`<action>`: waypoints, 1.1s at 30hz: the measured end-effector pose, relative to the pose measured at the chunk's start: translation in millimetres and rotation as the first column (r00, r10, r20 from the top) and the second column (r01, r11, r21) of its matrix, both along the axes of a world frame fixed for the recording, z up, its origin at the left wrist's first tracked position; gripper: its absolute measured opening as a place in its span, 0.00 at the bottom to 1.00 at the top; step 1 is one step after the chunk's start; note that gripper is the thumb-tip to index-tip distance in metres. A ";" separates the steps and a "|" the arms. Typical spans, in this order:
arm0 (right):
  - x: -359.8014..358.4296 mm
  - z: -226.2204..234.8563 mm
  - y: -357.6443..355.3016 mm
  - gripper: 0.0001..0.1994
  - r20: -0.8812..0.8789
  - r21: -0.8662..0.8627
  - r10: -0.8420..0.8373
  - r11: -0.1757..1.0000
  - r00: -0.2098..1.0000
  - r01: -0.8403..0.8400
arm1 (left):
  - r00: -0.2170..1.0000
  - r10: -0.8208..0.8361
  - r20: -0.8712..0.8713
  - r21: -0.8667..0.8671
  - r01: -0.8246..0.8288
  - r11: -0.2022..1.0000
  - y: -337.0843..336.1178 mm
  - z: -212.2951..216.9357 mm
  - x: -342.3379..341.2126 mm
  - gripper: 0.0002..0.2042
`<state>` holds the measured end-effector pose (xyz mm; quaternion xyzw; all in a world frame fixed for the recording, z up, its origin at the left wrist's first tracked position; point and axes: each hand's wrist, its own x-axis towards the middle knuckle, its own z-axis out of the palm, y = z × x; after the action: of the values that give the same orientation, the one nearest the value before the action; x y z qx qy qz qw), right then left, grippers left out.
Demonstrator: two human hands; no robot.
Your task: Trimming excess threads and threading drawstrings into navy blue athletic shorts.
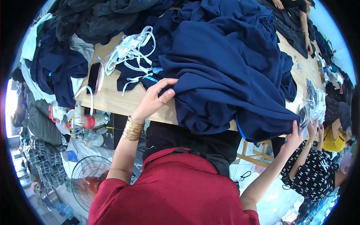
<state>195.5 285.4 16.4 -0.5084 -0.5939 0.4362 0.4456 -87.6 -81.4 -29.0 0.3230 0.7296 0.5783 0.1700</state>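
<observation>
A large navy blue cloth garment (pixel 225 60) lies heaped across the table in front of me, its near edge hanging over the front. My left hand (pixel 155 98), with several gold bangles at the wrist, pinches a fold at the cloth's left side between thumb and fingers. Out to the right, my right hand (pixel 294 137) grips the cloth's far right corner, stretching that edge sideways. Scissors (pixel 303 119) with dark, shiny parts show at the right fingertips; how they are held is partly hidden. A bright blue strip (pixel 240 128) runs along the hanging edge.
White tape (pixel 131 50) lies tangled on the wooden table (pixel 123 101), beside a phone (pixel 93 78). Dark cloth piles (pixel 101 17) fill the back left. A fan (pixel 90 180) stands at lower left. Other people (pixel 313 168) work along the right side, near a wooden stool (pixel 255 153).
</observation>
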 end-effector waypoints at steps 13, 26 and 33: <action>-18.7 10.7 -47.4 0.18 0.550 0.495 -0.110 0.842 0.828 -0.216 | 0.907 0.366 -0.208 -0.061 -0.385 0.921 13.1 20.9 3.1 0.16; -63.6 0.8 -119.9 0.06 0.400 0.346 0.406 0.763 0.822 -0.546 | 0.706 -0.255 -0.660 -0.167 0.194 0.967 118.4 24.7 61.8 0.12; -54.5 0.3 -119.3 0.05 0.384 0.337 0.396 0.781 0.834 -0.526 | 0.637 -0.258 -0.726 -0.224 0.135 0.965 127.9 19.8 57.5 0.06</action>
<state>141.0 166.1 16.7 -0.2934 -0.8409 0.3113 0.3315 -30.1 46.5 -9.3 0.5962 0.7359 0.3154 -0.0600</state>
